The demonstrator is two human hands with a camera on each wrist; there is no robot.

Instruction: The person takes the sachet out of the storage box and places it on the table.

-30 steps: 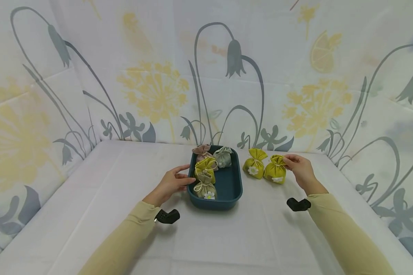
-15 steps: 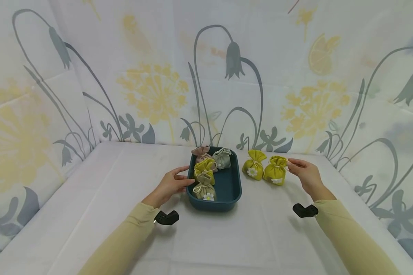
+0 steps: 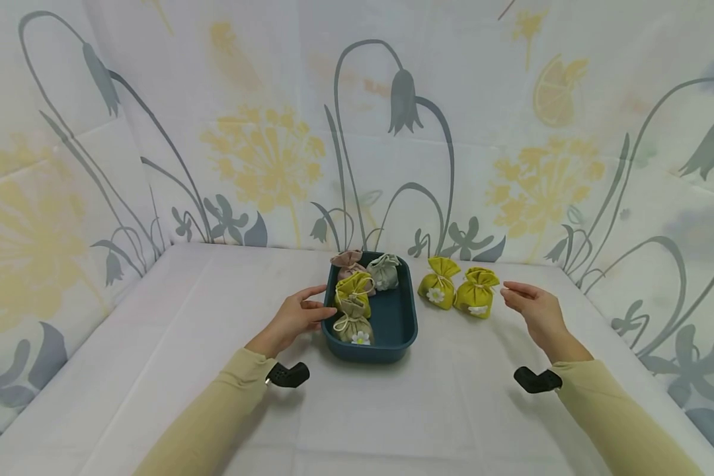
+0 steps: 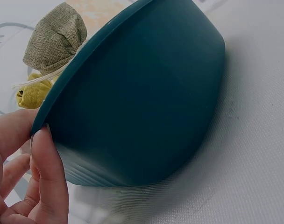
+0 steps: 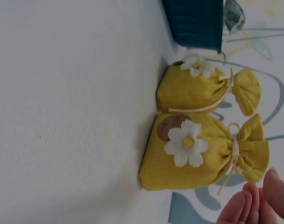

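My left hand [image 3: 294, 322] pinches the left rim of a dark teal bin [image 3: 396, 337], thumb inside and fingers outside, as the left wrist view shows. In the bin's left half lie a grey-green drawstring pouch [image 3: 351, 322] with a white flower, a yellow pouch [image 3: 351, 289] and a dusty pink pouch [image 3: 348, 259]. A pale green pouch [image 3: 384, 272] sits at its back right. To the right of the bin, two yellow pouches with white flowers stand side by side, the nearer one [image 5: 179, 161] beside my right hand [image 3: 534, 312]. That hand holds nothing, its fingertips just off the pouch's gathered top.
A white cloth covers the table [image 3: 440, 410]. Behind it hangs a floral-printed curtain [image 3: 482, 132], close behind the bin and the pouches. A black wrist-camera mount sits at each cuff.
My right hand has let go of the right yellow pouch's top and drawn back to the right. That pouch stays standing by the other one. The left hand stays on the bin.
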